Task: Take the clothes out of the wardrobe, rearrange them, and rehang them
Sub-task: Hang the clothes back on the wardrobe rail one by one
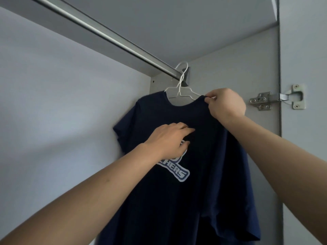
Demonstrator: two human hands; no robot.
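Observation:
A navy T-shirt [200,156] with a white and blue chest logo hangs on a white wire hanger [179,85]. The hanger's hook sits over the metal rail [106,36] at the rail's right end, close to the wardrobe's side wall. My right hand [224,103] pinches the shirt's collar at the right shoulder, where the hanger's arm goes under the cloth. My left hand [168,140] lies on the shirt's chest just above the logo, its fingers resting loosely on the cloth. Part of the logo is hidden under that hand.
The wardrobe's pale back wall [53,103] fills the left. The rail runs bare from upper left down to its bracket [186,76]. A metal door hinge [277,99] is fixed on the right side panel, beside the open door.

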